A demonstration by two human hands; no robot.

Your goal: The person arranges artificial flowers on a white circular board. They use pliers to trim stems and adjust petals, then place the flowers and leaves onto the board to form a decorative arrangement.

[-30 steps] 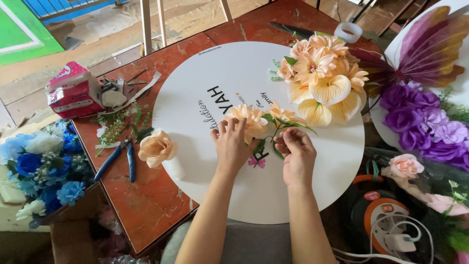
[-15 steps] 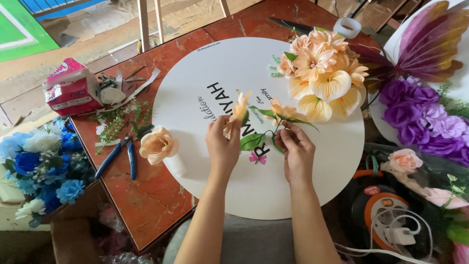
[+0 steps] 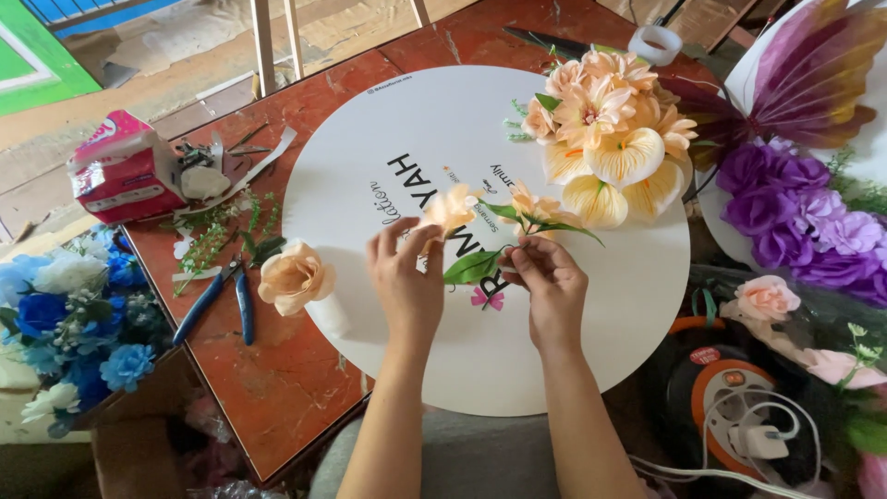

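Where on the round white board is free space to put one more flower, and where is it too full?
Free: the near edge of the round white board, below the left hand and right hand, and its far-left part. Crowded: the far-right rim under the peach flower cluster.

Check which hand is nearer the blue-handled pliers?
Left. The left hand holds a peach flower just right of the pliers; the right hand is farther right.
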